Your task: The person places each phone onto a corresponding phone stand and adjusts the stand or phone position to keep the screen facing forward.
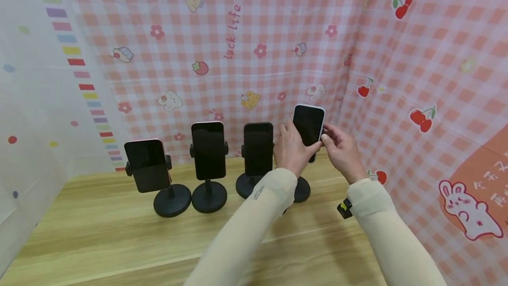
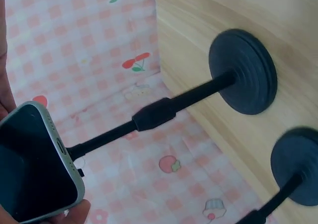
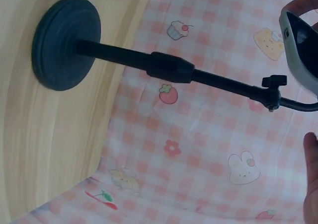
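Observation:
In the head view my left hand [image 1: 291, 149] grips a white-edged smartphone [image 1: 308, 122] by its lower left, thumb across the bottom. The phone sits upright, tilted, on a black phone stand [image 1: 302, 190]. At the phone's right edge my right hand [image 1: 344, 153] pinches the stand's dark side clamp between thumb and fingers. The left wrist view shows the phone's bottom edge with its charging port, and the stand's pole [image 2: 198, 96] running to a round base [image 2: 243, 72]. A small black knob [image 3: 274, 81] shows on the stand's arm in the right wrist view.
Three more black stands hold phones in a row to the left: a pink-edged phone [image 1: 147, 165], a white-edged phone [image 1: 208, 150] and a dark phone [image 1: 258, 148]. Pink checked cloth [image 1: 222, 25] hangs behind and on the right of the wooden table [image 1: 119, 242].

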`<state>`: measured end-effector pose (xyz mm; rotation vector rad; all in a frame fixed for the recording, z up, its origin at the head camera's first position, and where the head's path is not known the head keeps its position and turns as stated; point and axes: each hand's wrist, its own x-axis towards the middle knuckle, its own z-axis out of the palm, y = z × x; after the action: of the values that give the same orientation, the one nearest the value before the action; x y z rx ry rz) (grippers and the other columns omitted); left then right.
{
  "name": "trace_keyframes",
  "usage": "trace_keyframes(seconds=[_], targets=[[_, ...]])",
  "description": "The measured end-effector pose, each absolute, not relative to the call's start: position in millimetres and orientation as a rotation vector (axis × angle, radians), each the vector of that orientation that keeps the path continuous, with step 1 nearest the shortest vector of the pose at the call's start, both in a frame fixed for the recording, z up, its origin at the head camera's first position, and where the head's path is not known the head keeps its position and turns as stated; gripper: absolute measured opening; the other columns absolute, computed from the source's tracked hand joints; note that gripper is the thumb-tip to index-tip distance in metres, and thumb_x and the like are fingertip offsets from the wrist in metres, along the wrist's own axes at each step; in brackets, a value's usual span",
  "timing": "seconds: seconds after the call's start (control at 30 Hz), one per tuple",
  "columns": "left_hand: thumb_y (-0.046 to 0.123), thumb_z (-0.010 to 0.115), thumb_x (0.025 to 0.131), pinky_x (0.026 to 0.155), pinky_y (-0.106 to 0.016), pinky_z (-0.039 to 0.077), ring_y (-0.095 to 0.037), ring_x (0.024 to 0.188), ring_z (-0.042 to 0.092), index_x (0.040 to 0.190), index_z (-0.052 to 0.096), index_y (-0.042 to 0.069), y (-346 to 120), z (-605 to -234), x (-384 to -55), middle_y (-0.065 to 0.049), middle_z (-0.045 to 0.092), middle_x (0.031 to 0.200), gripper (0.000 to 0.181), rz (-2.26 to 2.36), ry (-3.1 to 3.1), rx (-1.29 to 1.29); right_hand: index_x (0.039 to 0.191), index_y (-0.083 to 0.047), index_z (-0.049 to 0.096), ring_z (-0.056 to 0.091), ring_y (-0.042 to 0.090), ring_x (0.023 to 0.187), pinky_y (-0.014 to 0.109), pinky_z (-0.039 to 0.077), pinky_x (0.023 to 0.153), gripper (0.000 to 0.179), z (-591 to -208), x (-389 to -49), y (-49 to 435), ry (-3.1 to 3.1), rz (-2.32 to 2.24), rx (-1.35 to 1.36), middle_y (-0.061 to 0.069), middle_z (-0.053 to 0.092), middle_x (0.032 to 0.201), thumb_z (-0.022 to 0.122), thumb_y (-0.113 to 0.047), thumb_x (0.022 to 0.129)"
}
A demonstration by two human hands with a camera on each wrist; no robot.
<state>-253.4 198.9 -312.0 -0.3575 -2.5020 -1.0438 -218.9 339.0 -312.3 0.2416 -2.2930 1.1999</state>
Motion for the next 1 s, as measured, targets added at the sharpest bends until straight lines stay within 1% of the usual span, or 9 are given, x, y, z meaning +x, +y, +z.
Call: trace_keyframes(seconds=[0.23, 0.33, 0.47, 0.57, 0.7, 0.77, 0.8, 0.93, 1.0], targets=[[0.064, 0.076, 0.075, 0.073, -0.036, 0.057, -0.022, 0.085, 0.062, 0.134, 0.043, 0.005, 199.1, -306.7, -252.1, -0.012, 0.051, 0.113, 0.089, -1.016, -2.516, -0.325, 0.136, 0.005, 0.056, 0.064, 0.016, 0.096, 0.011, 0.046, 0.079, 0.042, -310.1, -218.1, 337.4, -2.300, 1.200, 0.190, 0.021, 0.066, 0.119, 0.055, -0.021, 0.103], [0.063, 0.076, 0.075, 0.078, -0.038, 0.057, -0.023, 0.091, 0.063, 0.142, 0.037, 0.005, 197.8, -306.2, -251.7, -0.013, 0.051, 0.120, 0.097, -1.040, -2.527, -0.329, 0.134, 0.003, 0.059, 0.063, 0.014, 0.096, 0.012, 0.047, 0.078, 0.045, -311.5, -219.0, 336.1, -2.296, 1.205, 0.141, 0.019, 0.067, 0.117, 0.060, -0.028, 0.101], [0.061, 0.075, 0.078, 0.086, -0.043, 0.055, -0.026, 0.105, 0.061, 0.155, 0.023, 0.006, 193.6, -305.8, -251.7, -0.015, 0.046, 0.136, 0.108, -1.115, -2.551, -0.380, 0.131, 0.002, 0.061, 0.061, 0.005, 0.092, 0.011, 0.047, 0.077, 0.046, -311.7, -220.4, 333.5, -2.287, 1.186, 0.092, 0.018, 0.068, 0.114, 0.062, -0.031, 0.099], [0.055, 0.071, 0.086, 0.096, -0.045, 0.049, -0.029, 0.119, 0.055, 0.159, 0.012, 0.008, 189.9, -307.3, -250.3, -0.016, 0.036, 0.148, 0.105, -1.272, -2.550, -0.439, 0.132, 0.002, 0.061, 0.060, 0.002, 0.090, 0.011, 0.047, 0.077, 0.047, -311.9, -220.1, 332.8, -2.288, 1.196, 0.082, 0.017, 0.068, 0.113, 0.061, -0.033, 0.099], [0.038, 0.056, 0.101, 0.112, -0.042, 0.033, -0.029, 0.140, 0.037, 0.159, 0.007, 0.007, 187.2, -310.0, -247.0, -0.015, 0.022, 0.160, 0.083, -1.573, -2.477, -0.478, 0.130, 0.002, 0.062, 0.061, 0.002, 0.086, 0.012, 0.048, 0.076, 0.046, -312.9, -220.5, 332.7, -2.273, 1.218, 0.082, 0.018, 0.068, 0.109, 0.061, -0.032, 0.099], [0.032, 0.050, 0.105, 0.115, -0.042, 0.027, -0.027, 0.144, 0.031, 0.159, 0.012, 0.005, 187.1, -311.4, -246.7, -0.015, 0.022, 0.161, 0.071, -1.660, -2.435, -0.469, 0.129, 0.002, 0.062, 0.061, 0.004, 0.086, 0.012, 0.048, 0.075, 0.046, -313.6, -220.4, 332.7, -2.274, 1.203, 0.074, 0.017, 0.068, 0.108, 0.063, -0.032, 0.099], [0.030, 0.048, 0.105, 0.115, -0.043, 0.027, -0.027, 0.143, 0.033, 0.158, 0.015, 0.005, 187.1, -312.0, -246.6, -0.013, 0.026, 0.160, 0.067, -1.687, -2.420, -0.455, 0.129, 0.002, 0.062, 0.061, 0.006, 0.086, 0.012, 0.048, 0.075, 0.047, -313.9, -220.3, 332.7, -2.276, 1.197, 0.067, 0.017, 0.068, 0.108, 0.063, -0.033, 0.098], [0.026, 0.052, 0.104, 0.110, -0.042, 0.037, -0.027, 0.129, 0.049, 0.150, 0.036, 0.006, 187.3, -313.9, -248.7, -0.013, 0.046, 0.146, 0.052, -1.672, -2.377, -0.424, 0.132, 0.001, 0.060, 0.061, 0.015, 0.092, 0.011, 0.046, 0.075, 0.050, -315.1, -219.5, 332.3, -2.297, 1.169, 0.032, 0.016, 0.067, 0.110, 0.065, -0.034, 0.097], [0.026, 0.055, 0.103, 0.107, -0.042, 0.040, -0.027, 0.122, 0.053, 0.145, 0.042, 0.006, 186.8, -313.7, -249.6, -0.012, 0.051, 0.138, 0.048, -1.662, -2.363, -0.421, 0.132, 0.002, 0.060, 0.061, 0.019, 0.095, 0.011, 0.045, 0.076, 0.051, -315.6, -219.7, 331.6, -2.301, 1.166, 0.017, 0.017, 0.067, 0.112, 0.065, -0.034, 0.097]])
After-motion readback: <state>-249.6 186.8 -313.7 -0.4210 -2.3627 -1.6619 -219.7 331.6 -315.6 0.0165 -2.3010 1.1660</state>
